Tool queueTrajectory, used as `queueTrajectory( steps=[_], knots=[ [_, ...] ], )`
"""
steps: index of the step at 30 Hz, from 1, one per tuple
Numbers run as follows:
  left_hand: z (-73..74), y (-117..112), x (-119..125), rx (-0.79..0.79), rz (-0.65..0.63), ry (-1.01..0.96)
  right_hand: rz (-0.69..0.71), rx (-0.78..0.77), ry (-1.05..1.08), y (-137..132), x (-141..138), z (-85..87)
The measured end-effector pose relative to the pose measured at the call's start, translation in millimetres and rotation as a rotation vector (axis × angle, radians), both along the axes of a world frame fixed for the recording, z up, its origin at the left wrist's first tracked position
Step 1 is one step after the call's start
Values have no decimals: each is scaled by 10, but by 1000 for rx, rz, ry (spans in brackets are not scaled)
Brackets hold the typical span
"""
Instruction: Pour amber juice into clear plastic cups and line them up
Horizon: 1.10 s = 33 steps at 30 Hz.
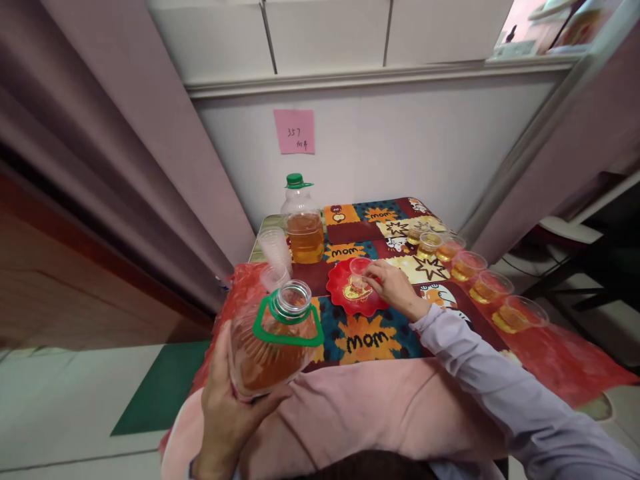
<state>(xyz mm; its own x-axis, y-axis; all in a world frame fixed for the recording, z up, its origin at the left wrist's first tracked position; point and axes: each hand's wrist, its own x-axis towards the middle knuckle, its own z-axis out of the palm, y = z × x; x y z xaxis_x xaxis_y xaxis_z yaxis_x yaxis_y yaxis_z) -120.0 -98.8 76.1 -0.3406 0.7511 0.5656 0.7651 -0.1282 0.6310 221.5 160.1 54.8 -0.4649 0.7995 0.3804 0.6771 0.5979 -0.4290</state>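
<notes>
My left hand (227, 400) is wrapped round the lower part of a big clear plastic jug (270, 360) of amber liquid. The jug tilts at the table's near left; its mouth is uncapped, with a green handle ring (287, 341) below the neck. Over a red scalloped plate (340, 293), the fingers of my right hand (393, 285) pinch a small clear plastic cup (359, 268) by its side. The cup stands on or just above the plate; I cannot tell which.
A capped jug (306, 237) of amber liquid stands at the back left, beside a stack of clear cups (274, 248). Several cups holding yellowish liquid (469, 267) line the right edge. A patterned mat (367, 340) and red plastic sheet (565, 363) cover the table.
</notes>
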Motion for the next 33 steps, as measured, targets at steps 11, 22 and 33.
queueTrajectory(
  steps=[11, 22, 33],
  knots=[
    [52, 40, 16, -17, -28, 15, -44, 19, -13, -137, -25, -66],
    [75, 66, 45, -27, -47, 67, -198, -30, -9, 43, -224, -235],
    [127, 134, 121, -72, -64, 9, -191, -21, 272, -270, -166, -44]
  ],
)
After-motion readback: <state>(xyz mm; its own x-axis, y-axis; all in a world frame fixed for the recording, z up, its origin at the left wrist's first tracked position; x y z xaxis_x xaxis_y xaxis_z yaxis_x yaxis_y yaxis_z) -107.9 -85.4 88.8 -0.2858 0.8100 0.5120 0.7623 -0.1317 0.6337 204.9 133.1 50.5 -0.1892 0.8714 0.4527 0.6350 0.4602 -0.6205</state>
